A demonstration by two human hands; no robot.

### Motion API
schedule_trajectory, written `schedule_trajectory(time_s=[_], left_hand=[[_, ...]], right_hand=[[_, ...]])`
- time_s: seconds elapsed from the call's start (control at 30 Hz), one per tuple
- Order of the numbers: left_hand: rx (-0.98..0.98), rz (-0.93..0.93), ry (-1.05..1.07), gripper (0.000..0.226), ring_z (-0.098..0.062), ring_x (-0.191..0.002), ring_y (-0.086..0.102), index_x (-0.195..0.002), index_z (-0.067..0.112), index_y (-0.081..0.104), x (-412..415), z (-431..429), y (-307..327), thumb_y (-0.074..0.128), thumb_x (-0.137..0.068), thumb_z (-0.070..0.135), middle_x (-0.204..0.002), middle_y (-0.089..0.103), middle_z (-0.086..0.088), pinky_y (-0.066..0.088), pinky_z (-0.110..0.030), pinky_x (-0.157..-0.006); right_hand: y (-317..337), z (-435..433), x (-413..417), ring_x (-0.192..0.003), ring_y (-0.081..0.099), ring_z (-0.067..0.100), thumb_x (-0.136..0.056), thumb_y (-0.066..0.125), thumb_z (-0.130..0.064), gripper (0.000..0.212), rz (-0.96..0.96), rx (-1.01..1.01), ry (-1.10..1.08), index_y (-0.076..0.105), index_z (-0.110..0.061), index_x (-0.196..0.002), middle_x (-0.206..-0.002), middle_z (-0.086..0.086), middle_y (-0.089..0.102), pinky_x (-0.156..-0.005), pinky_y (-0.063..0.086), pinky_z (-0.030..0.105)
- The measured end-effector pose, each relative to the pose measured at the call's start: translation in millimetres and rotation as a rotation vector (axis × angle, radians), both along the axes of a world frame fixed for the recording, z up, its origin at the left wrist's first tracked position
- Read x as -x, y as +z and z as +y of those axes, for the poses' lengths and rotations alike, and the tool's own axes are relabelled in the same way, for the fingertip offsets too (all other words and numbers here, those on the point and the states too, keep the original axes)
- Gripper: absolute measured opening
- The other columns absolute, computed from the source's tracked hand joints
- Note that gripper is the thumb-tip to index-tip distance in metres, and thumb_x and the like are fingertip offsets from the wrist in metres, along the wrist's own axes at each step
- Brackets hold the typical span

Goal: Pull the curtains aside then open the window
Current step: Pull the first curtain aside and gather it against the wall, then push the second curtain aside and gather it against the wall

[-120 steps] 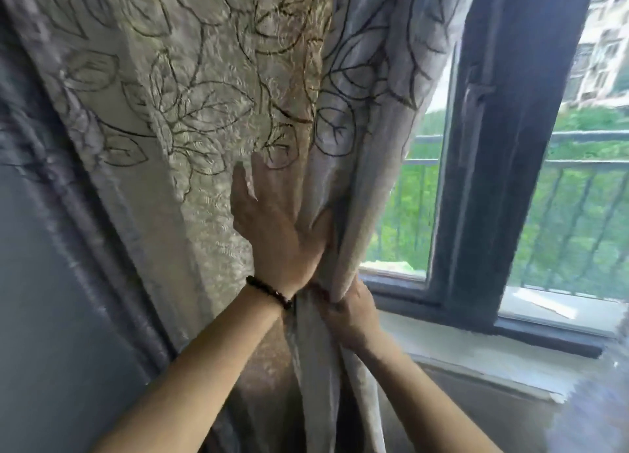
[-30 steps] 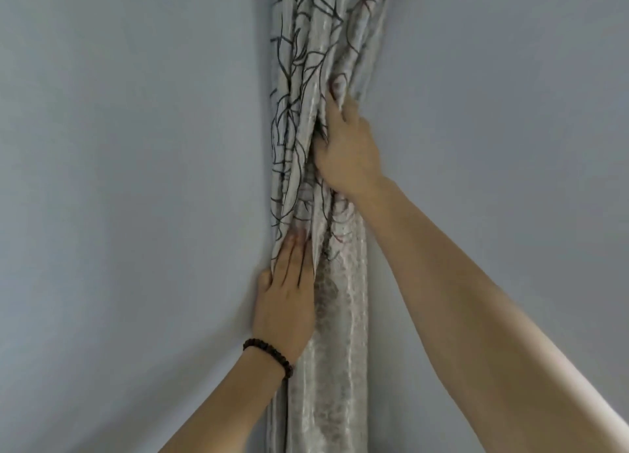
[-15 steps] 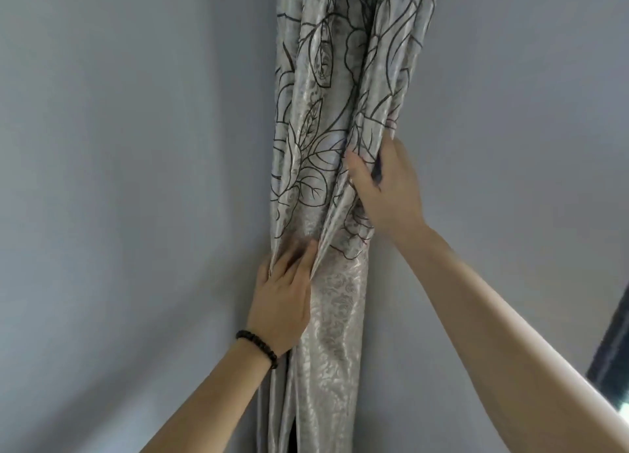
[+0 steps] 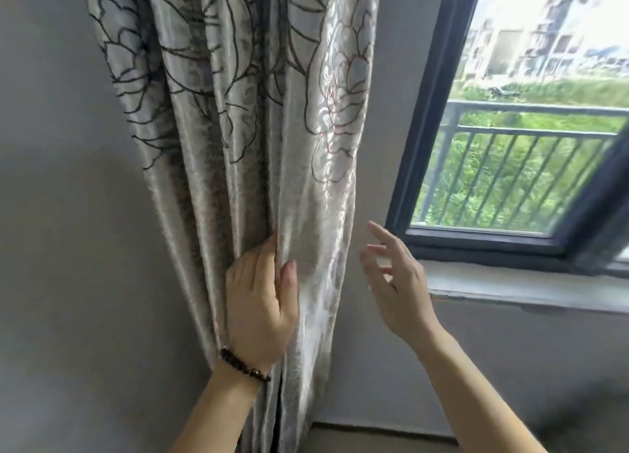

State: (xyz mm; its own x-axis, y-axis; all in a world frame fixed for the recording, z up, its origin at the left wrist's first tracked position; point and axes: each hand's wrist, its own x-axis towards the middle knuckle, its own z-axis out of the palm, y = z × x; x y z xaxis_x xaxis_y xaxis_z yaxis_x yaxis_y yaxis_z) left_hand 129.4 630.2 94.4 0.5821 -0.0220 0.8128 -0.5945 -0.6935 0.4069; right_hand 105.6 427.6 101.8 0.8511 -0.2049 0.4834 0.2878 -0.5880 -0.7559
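The silvery-grey curtain (image 4: 258, 119), printed with dark flower outlines, hangs bunched in folds in the wall corner, left of the window. My left hand (image 4: 260, 303), with a dark bead bracelet at the wrist, grips a fold of it low down, fingers tucked into the fabric. My right hand (image 4: 396, 282) hovers just right of the curtain's edge, fingers spread, holding nothing and not touching the cloth. The window (image 4: 422, 139) with its dark frame is at the right, its glass uncovered. No handle shows in this view.
A pale window sill (image 4: 524, 287) runs under the frame at the right. Outside are a metal railing (image 4: 531, 132), greenery and apartment blocks. Grey wall (image 4: 68, 248) fills the left side and the area below the sill.
My right hand has let go of the curtain and moved down and to the right, fingers now spread. My view has swung right, bringing the window in. My left hand still grips the fabric.
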Motion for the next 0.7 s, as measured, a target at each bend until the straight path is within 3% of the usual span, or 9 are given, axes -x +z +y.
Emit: schedule_trajectory(time_s=[0.07, 0.17, 0.27, 0.37, 0.43, 0.53, 0.7], left_hand=[[0.028, 0.025, -0.005, 0.035, -0.03, -0.1, 0.059, -0.124, 0.0, 0.057, 6, -22, -8, 0.059, -0.092, 0.015, -0.11, 0.068, -0.018, 0.05, -0.043, -0.088], [-0.004, 0.085, -0.023, 0.033, -0.041, -0.094, 0.062, -0.119, -0.005, 0.057, 38, -92, -3, 0.055, -0.094, 0.016, -0.103, 0.066, -0.024, 0.051, -0.047, -0.083], [-0.049, 0.168, -0.041, 0.045, -0.046, -0.104, 0.06, -0.125, -0.005, 0.05, 38, -144, 3, 0.048, -0.091, 0.026, -0.113, 0.061, -0.027, 0.048, -0.051, -0.088], [-0.02, 0.11, 0.055, 0.077, -0.046, -0.14, 0.033, -0.149, 0.0, 0.021, 49, -208, 17, 0.056, -0.087, 0.028, -0.151, 0.033, -0.032, 0.02, -0.059, -0.116], [-0.011, -0.036, -0.004, 0.087, -0.05, -0.145, 0.018, -0.153, 0.005, 0.009, 63, -255, 30, 0.06, -0.087, 0.029, -0.154, 0.016, -0.039, 0.004, -0.055, -0.12], [-0.029, -0.12, -0.182, 0.085, -0.05, -0.148, 0.006, -0.155, 0.01, 0.009, 78, -342, 45, 0.061, -0.09, 0.03, -0.155, 0.004, -0.041, 0.001, -0.047, -0.123], [0.014, -0.03, -0.23, 0.079, -0.048, -0.15, -0.001, -0.156, 0.018, 0.019, 86, -499, 67, 0.059, -0.09, 0.033, -0.162, 0.003, -0.028, 0.004, -0.063, -0.118]], right_hand=[[-17, -25, 26, -0.11, 0.065, 0.011, -0.098, 0.055, -0.038, 0.047, 0.071, 0.035, -0.09, 0.044, -0.035, -0.144, -0.135, -0.003, 0.06, -0.081, 0.056, 0.017], [-24, -101, 83, -0.113, 0.064, 0.013, -0.098, 0.058, -0.033, 0.05, 0.117, 0.104, -0.176, 0.041, -0.034, -0.146, -0.137, -0.002, 0.059, -0.091, 0.057, 0.042], [-27, -163, 108, -0.133, 0.052, 0.015, -0.097, 0.058, -0.034, 0.055, 0.102, 0.172, -0.315, 0.036, -0.034, -0.148, -0.15, -0.005, 0.049, -0.105, 0.048, 0.044], [-29, -238, 131, -0.145, 0.033, 0.019, -0.096, 0.058, -0.035, 0.063, 0.063, 0.24, -0.5, 0.03, -0.03, -0.152, -0.163, 0.0, 0.03, -0.115, 0.038, 0.048], [-28, -296, 149, -0.147, 0.028, 0.027, -0.094, 0.059, -0.038, 0.068, 0.054, 0.268, -0.634, 0.026, -0.029, -0.154, -0.166, 0.005, 0.019, -0.115, 0.035, 0.054], [-23, -392, 181, -0.154, 0.014, 0.035, -0.089, 0.063, -0.048, 0.081, 0.021, 0.373, -0.878, 0.02, -0.029, -0.156, -0.168, 0.012, 0.006, -0.119, 0.022, 0.058], [-20, -545, 226, -0.154, -0.001, 0.043, -0.079, 0.068, -0.057, 0.106, 0.063, 0.331, -1.092, 0.005, -0.026, -0.159, -0.165, 0.025, -0.007, -0.118, 0.013, 0.065]])
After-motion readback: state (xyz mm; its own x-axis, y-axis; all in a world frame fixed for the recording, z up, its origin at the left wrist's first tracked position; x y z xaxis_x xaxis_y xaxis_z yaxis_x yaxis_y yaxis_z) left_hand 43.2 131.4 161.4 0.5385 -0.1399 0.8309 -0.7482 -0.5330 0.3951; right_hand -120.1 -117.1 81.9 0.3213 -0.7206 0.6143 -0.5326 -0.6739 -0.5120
